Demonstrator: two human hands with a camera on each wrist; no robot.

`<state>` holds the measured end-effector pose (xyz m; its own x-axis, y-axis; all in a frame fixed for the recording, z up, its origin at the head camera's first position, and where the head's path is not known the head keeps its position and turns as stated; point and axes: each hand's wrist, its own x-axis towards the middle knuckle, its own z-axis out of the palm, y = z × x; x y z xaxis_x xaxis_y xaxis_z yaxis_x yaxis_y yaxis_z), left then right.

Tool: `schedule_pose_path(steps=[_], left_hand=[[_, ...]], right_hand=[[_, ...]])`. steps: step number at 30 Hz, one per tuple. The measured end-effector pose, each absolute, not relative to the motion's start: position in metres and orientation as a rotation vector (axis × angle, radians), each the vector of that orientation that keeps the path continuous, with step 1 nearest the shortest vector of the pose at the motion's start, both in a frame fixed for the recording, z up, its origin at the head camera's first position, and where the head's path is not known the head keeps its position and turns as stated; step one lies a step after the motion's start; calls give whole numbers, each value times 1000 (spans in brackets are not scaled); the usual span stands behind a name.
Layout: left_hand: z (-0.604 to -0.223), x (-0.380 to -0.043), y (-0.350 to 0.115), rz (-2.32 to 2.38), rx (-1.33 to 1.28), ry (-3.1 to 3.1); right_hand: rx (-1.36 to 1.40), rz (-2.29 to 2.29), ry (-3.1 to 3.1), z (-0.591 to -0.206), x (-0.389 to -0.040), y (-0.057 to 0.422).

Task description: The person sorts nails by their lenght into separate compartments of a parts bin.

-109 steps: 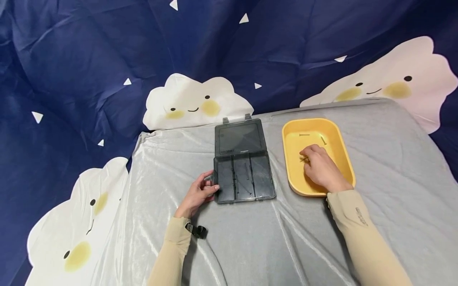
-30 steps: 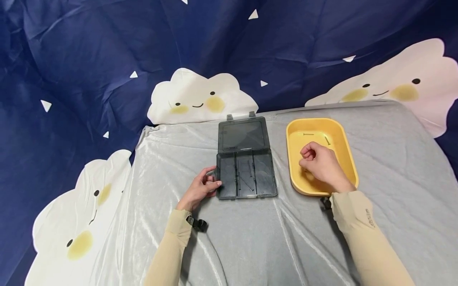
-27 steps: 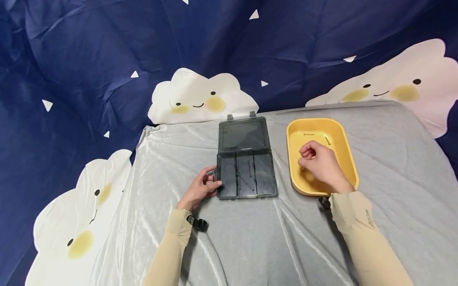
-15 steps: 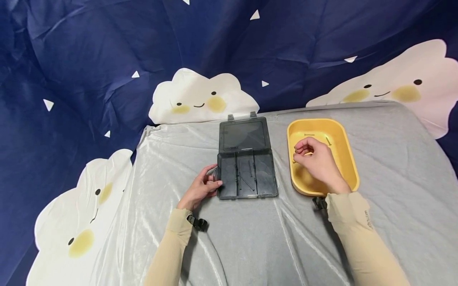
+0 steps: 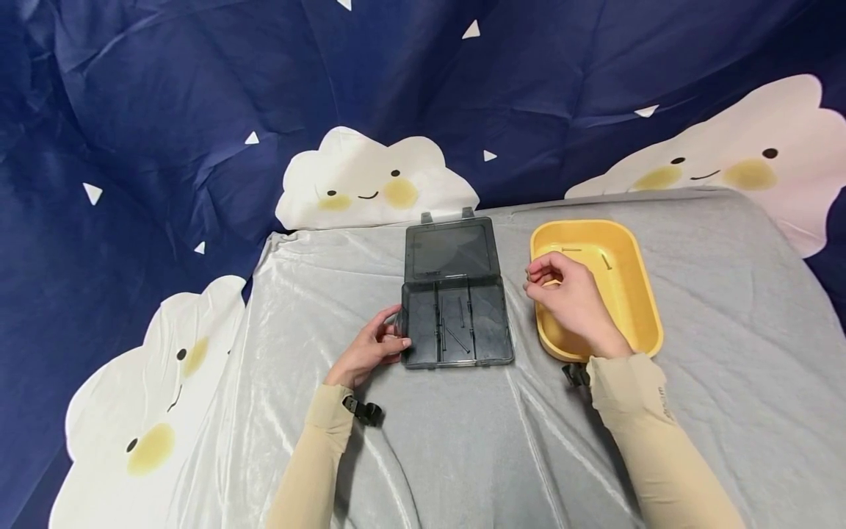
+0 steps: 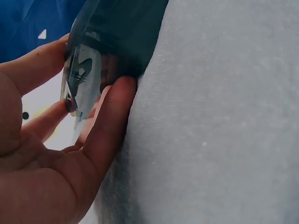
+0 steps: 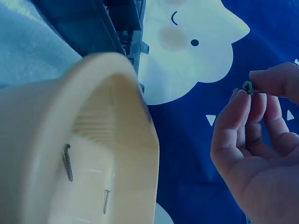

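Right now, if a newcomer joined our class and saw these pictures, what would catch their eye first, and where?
Probably the bright yellow tray on the right of the grey cloth, with two screws visible inside. At its left edge, the right hand pinches another screw; the left hand grips the open dark box's left side. Behind, smiling clouds stand out on the blue backdrop.

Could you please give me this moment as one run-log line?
left hand: grips open dark box | right hand: pinches screw | yellow tray: two screws visible inside
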<state>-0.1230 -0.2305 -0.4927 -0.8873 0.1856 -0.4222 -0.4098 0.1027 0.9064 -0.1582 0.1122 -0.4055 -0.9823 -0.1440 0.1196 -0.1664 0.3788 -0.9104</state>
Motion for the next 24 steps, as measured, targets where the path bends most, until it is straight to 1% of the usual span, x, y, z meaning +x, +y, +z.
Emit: schedule_pose_path(steps=[12, 24], left_hand=[[-493, -124, -233, 1826, -200, 1910], [-491, -123, -233, 1834, -209, 1890]], right_hand=[[296, 1726, -2585, -408, -162, 102], [228, 1761, -2612, -411, -164, 87]])
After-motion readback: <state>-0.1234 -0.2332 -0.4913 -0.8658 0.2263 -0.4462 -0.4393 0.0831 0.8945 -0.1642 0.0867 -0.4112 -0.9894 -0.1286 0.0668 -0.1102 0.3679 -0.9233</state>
